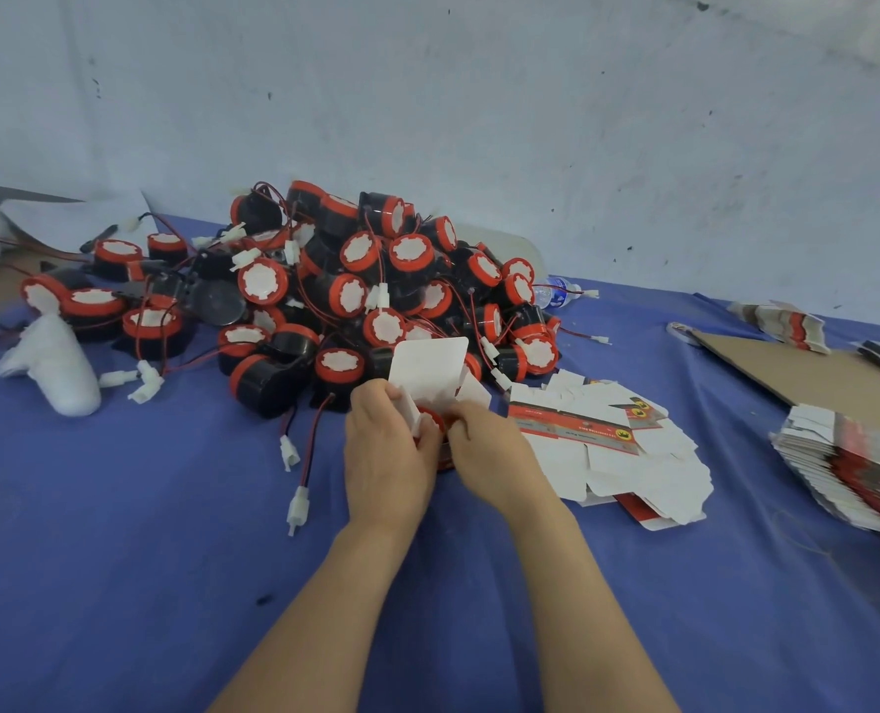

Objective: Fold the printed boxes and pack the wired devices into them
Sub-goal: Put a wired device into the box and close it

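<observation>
Printed box is held just above the desk at the centre of the view, its white lid flap standing up and open. It is gripped by both hands: the left hand is curled round its left side, and the right hand is curled at its right side, fingertips at the mouth. Whether those fingertips press card or plastic cannot be told. A red-rimmed wired device is seen partly sunk in the opening between the hands, so the step in hand is judged to be the packing of one unit into a folded box.

Next, the device and its lead would have to be seated fully, then the side tabs tucked and the lid flap closed. The lead is hidden here and could be caught under the flap.

At twelve o'clock from the hands a heap of devices is piled. At three o'clock unfolded blanks are spread, and farther out a stacked bundle is lying.
</observation>
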### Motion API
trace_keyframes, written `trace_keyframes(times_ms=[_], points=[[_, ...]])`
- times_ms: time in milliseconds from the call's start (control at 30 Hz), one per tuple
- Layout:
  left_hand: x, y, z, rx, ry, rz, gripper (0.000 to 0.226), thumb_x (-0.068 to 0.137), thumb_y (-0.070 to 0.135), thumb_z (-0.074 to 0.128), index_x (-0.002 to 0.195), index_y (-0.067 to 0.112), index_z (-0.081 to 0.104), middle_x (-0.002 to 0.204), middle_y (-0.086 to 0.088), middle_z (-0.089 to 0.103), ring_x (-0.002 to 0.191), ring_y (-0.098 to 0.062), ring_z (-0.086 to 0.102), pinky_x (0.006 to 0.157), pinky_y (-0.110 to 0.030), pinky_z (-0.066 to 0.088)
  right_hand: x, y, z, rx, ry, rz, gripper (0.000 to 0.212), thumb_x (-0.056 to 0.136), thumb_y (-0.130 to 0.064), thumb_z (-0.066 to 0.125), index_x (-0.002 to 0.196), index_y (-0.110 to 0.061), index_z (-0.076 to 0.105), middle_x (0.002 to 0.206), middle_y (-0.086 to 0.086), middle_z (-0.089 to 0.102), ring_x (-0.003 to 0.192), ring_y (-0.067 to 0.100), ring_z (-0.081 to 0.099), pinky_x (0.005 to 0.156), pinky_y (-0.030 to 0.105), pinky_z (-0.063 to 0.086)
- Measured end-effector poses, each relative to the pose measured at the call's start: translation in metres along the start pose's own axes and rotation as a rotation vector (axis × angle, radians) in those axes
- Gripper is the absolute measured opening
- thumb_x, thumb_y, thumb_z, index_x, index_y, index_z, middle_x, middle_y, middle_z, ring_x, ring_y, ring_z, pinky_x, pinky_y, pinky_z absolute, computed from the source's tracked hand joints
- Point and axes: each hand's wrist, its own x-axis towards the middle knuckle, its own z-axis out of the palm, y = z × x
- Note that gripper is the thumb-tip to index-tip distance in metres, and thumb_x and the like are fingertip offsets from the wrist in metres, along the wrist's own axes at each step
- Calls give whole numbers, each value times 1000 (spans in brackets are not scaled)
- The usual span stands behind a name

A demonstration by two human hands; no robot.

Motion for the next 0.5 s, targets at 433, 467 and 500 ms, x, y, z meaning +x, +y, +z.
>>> trace_keyframes(times_ms=[433, 467, 500], points=[[7, 0, -6, -336, -154, -114, 8, 99, 21, 45, 93, 23, 50, 105, -4, 56, 97, -20, 55, 74, -26, 47, -2, -4, 12, -234, 101, -36, 41, 102, -35, 28, 106, -16, 65, 118, 3, 41, 83, 23, 54, 67, 31, 38], [6, -1, -6, -276, -165, -83, 11, 97, 12, 47, 97, 22, 49, 110, -5, 54, 100, -22, 53, 76, -27, 47, -1, -2, 12, -207, 111, -53, 39, 102, -32, 31, 103, -16, 66, 114, 2, 42, 82, 22, 54, 66, 31, 40], [6, -3, -6, -231, -177, -62, 18, 95, 6, 48, 102, 22, 48, 113, -6, 52, 103, -24, 51, 78, -28, 47, -1, 2, 11, -151, 127, -79, 36, 102, -30, 34, 100, -14, 67, 110, 2, 45, 82, 20, 54, 67, 31, 41]])
